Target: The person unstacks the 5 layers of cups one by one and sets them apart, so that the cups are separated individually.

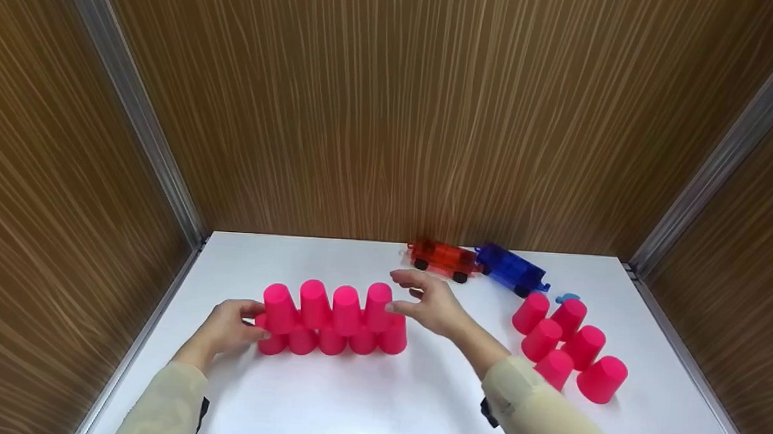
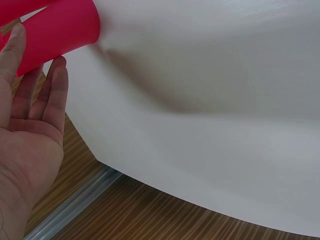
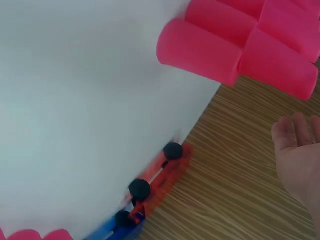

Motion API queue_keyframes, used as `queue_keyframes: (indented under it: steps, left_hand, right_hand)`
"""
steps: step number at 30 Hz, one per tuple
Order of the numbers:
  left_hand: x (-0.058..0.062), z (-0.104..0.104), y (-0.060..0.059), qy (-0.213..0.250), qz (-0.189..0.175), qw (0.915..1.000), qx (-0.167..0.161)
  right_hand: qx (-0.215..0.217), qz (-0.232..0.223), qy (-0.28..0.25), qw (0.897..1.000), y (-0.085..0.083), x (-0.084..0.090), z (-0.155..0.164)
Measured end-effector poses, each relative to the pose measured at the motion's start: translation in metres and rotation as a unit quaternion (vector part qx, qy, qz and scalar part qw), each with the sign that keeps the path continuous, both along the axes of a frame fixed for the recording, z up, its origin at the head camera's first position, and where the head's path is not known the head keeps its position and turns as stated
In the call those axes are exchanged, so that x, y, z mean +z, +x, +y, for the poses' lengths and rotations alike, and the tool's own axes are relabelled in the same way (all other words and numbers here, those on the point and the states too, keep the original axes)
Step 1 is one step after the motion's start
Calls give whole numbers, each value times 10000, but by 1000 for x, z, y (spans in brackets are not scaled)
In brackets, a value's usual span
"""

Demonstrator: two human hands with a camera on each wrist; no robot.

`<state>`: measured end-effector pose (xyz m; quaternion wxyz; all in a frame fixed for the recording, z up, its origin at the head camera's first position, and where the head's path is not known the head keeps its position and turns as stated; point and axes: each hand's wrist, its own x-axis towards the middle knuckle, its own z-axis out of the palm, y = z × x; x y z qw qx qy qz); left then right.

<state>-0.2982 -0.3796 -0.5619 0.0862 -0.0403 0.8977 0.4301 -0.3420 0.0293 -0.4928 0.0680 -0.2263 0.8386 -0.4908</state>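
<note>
Upside-down pink cups stand in two tiers on the white table: a lower row (image 1: 332, 342) of several, with an upper row (image 1: 346, 311) of several resting on it. At the left end, my left hand (image 1: 227, 331) holds the end cup of the lower row (image 2: 62, 32) with thumb on one side and fingers on the other. My right hand (image 1: 431, 304) is beside the rightmost upper cup (image 1: 378, 307), its fingers spread and relaxed. In the right wrist view a gap shows between that hand (image 3: 300, 155) and the cups, and nothing is in it.
On the right, several more upside-down pink cups (image 1: 583, 348) stand in a cluster. Behind are a red translucent toy car (image 1: 444, 256) and a blue one (image 1: 511, 268), end to end, with a small light-blue piece (image 1: 567, 297) nearby. Wood-grain panels (image 1: 392, 111) enclose the table.
</note>
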Motion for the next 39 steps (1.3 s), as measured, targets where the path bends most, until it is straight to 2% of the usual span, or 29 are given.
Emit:
queue_keyframes:
  steps: [12,20,25,31,39]
  left_hand:
    - [2,5,0,-10,-56,10000,43]
    - [3,8,-2,-20,-121,9999,52]
    - [3,8,-2,42,18,10000,-39]
    - [3,6,0,-9,5,10000,-51]
    - [2,2,4,-78,-8,10000,33]
  right_hand:
    - [-232,-535,-78,9983,3,-19,-16]
    - [-472,-593,-267,9968,3,-24,-12]
    - [-736,-446,-636,9943,2,-21,3]
    - [-1360,-288,-1193,9831,0,-24,38]
    - [-2331,-421,-1527,9595,-3,-48,92]
